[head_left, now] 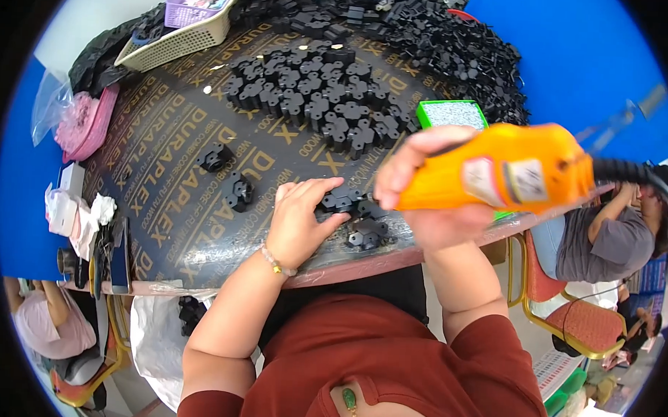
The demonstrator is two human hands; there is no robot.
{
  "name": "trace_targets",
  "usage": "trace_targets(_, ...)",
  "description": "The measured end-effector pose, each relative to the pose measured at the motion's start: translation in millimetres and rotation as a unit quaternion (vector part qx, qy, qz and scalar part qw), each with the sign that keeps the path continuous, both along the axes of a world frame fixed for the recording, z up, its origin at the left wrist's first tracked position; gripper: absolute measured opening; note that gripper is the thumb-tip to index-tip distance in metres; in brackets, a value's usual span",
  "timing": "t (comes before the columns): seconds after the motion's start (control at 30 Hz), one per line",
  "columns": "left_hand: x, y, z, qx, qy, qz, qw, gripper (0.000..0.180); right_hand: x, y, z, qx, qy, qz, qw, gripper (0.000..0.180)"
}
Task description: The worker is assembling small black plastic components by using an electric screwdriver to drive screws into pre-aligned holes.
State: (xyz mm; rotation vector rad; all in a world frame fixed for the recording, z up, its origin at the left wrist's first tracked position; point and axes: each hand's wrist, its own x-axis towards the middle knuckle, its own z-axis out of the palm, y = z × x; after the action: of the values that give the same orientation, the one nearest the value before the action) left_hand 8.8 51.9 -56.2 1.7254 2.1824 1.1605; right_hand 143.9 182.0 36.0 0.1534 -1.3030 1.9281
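Observation:
My right hand (447,227) is wrapped round an orange power screwdriver (564,161), whose tip points left and downward. Its black cord runs off to the right. My left hand (301,215) holds a small black plastic part (340,201) against the table, thumb and forefinger on either side of it. The screwdriver's tip is close to that part; my right fingers partly hide whether they touch. Just nearer to me sits another black part (367,233). Two more, a far one (216,157) and a near one (239,192), lie left of my left hand.
Beyond my hands stand several rows of black parts (309,90), with a large heap of loose black pieces (464,62) behind. A green-rimmed tray (423,114) of small metal bits is partly behind the screwdriver. Baskets (174,48) stand far left. Other people (605,240) sit on both sides.

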Motion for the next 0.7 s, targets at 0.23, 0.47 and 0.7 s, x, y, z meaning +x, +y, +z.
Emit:
trace_targets(0.23, -2.5, -0.6, -1.4, -0.007, -0.036, 0.009, 0.999, 0.049, -40.9, -9.6, -16.2, 0.043, -0.063, 0.028, 0.997, 0.082)
trace_targets(0.47, 0.7, -0.8, -2.0, -0.001, -0.025, 0.022, 0.999, 0.043, -49.4, -9.9, -30.4, 0.031, -0.095, 0.03, 0.995, 0.081)
trace_targets(0.7, -1.9, 3.1, -9.4, 0.005, -0.052, 0.007, 0.999, 0.041, -56.2, -18.0, -36.6, 0.053, -0.133, 0.037, 0.989, 0.072)
